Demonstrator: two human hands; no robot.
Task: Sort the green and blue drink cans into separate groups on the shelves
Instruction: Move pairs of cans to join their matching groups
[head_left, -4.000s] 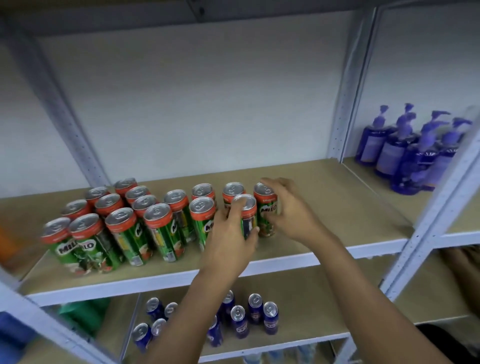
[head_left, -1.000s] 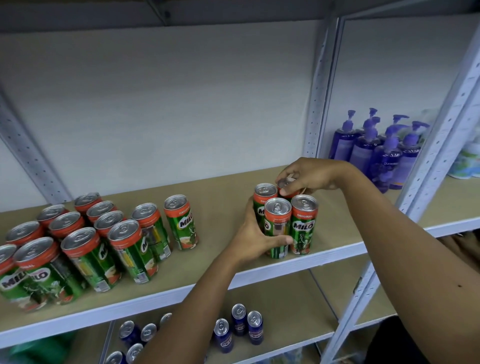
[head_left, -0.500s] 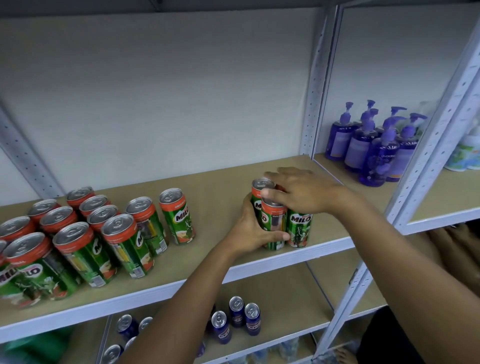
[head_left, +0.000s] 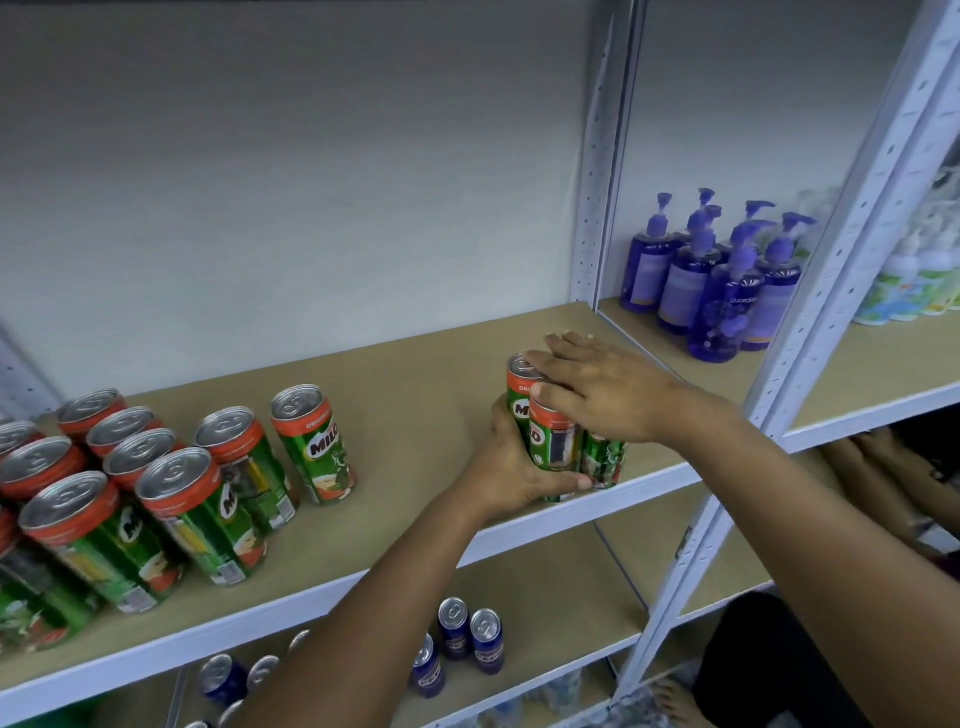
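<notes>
A small cluster of green Milo cans (head_left: 556, 441) stands near the front edge of the upper shelf (head_left: 415, 395), right of centre. My left hand (head_left: 511, 467) wraps around the cluster's left and front side. My right hand (head_left: 602, 389) lies flat across the can tops, fingers stretched out. A larger group of green cans (head_left: 156, 483) fills the shelf's left part, with one can (head_left: 314, 449) standing a little apart. Several blue cans (head_left: 467, 639) stand on the lower shelf, partly hidden by my left forearm.
A white perforated upright (head_left: 597, 156) divides the shelf bays. Purple pump bottles (head_left: 717, 280) stand in the right bay, pale bottles (head_left: 914, 286) beyond them. A front post (head_left: 810, 364) runs down beside my right arm. Another person's arm (head_left: 893, 478) shows at the lower right.
The cluster of cans moved from beside the big group to the right part of the shelf. My right hand came off the rear can's rim and now lies flat on the tops.
</notes>
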